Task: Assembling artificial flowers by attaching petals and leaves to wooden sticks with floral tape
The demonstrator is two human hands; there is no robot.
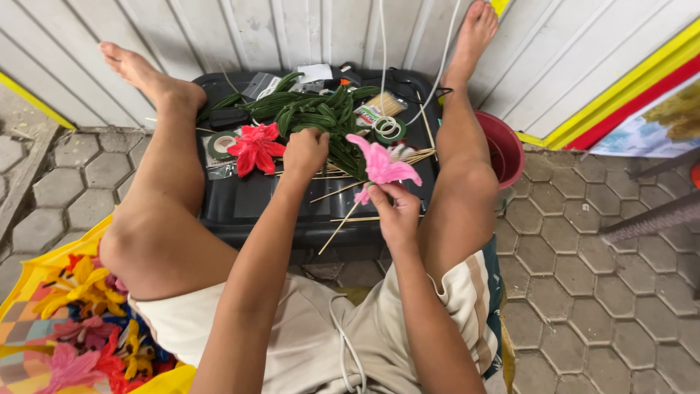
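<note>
Over the black tray (240, 211), the right hand (397, 215) pinches the pink flower (380, 164) by its stick while the left hand (305, 152), fingers curled shut, should pull one green stem (321, 117) cleanly.

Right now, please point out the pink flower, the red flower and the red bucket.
pink flower (383, 165), head view, on its petals.
red flower (255, 147), head view, on its centre.
red bucket (504, 148), head view, on its rim.

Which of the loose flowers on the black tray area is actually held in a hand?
The pink flower, held on its stick by the right hand. The red flower lies loose on the black tray, untouched.
</note>
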